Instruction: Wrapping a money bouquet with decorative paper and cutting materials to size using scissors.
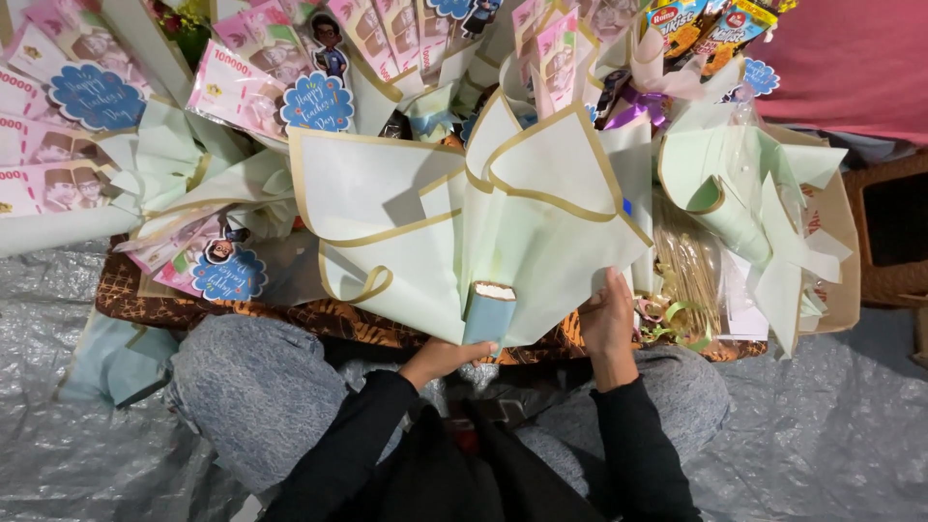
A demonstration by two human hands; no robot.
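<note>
Both hands work at the foot of a half-wrapped bouquet: the left hand (440, 360) grips the base of a pale blue handle (489, 313), fingers curled under it so that only the knuckles and thumb side show, while the right hand (608, 324) lies flat, fingers together, against the lower right edge of the pale green wrapping paper (503, 208). Going from left, pink banknote fans with blue scalloped tags (97, 96) are cut off by the frame edge, and their lower parts vanish under folded paper. At centre, the gold-edged sheets overlap so thickly that whatever they enclose is hidden; the wrap fans wide at the far end and narrows toward the person, its long axis running away from the lap. The handle stands along that axis, white end pointing away. Further right, a bundle of thin sticks (688, 266) shows blurred through clear film, and snack packets (710, 24) are cropped at the top.
</note>
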